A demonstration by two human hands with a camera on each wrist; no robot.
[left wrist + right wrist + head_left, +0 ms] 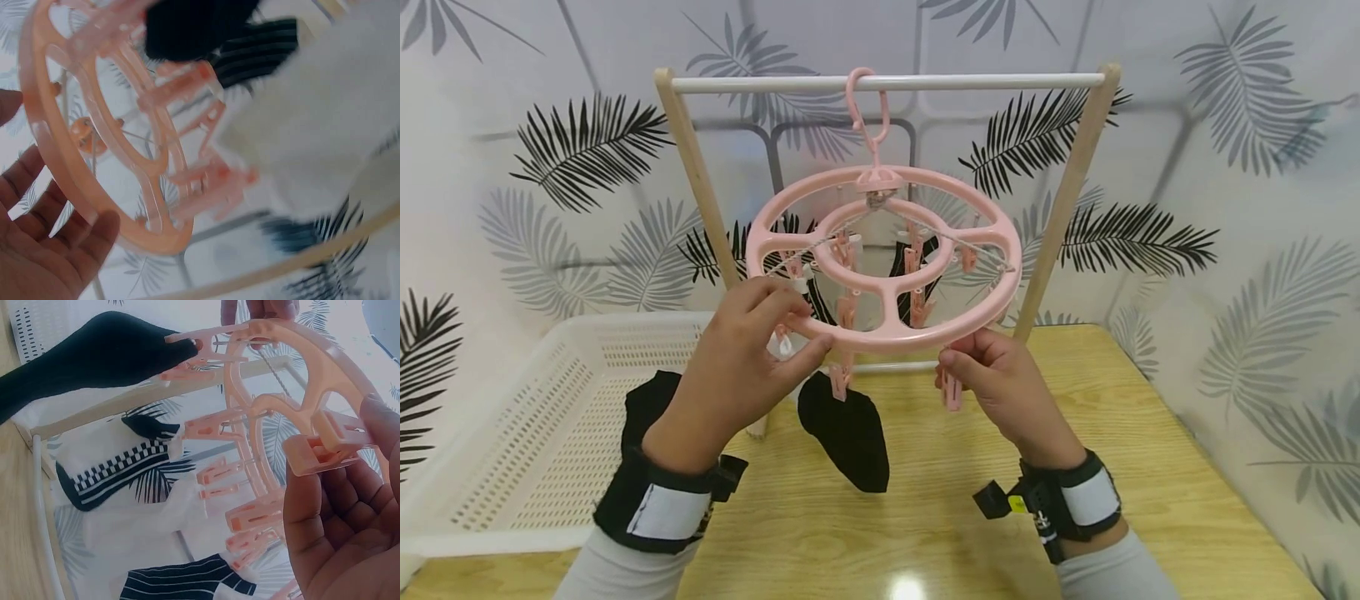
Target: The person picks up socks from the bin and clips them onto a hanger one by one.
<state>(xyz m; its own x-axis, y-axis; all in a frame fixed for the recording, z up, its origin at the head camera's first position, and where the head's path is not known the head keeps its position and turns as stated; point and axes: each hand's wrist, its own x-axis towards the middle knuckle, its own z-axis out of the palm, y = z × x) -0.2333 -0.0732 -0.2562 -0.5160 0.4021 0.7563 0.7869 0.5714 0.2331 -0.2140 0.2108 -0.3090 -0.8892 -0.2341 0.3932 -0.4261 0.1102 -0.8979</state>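
A round pink clip hanger [891, 337] hangs by its hook from a white rod. At the near left of its rim, my left hand [730, 367] holds the ring between thumb and fingers. My right hand [1003, 392] pinches a pink clothespin [328, 447] hanging below the near right rim. Nothing shows between that clothespin's jaws. A black sock [850, 433] dangles from another clip near the front, between my hands. Farther back, the right wrist view has a checkered sock [119, 469] and a striped sock [181, 578] clipped on. A white sock [312, 125] fills much of the left wrist view.
The rod [985, 82] spans a frame with wooden posts [1067, 192] standing on the wood-grain table [1135, 433]. To the left sits a white perforated basket [572, 475], and black cloth [651, 404] lies at its right side, partly behind my left wrist. Leaf-patterned fabric covers the wall behind.
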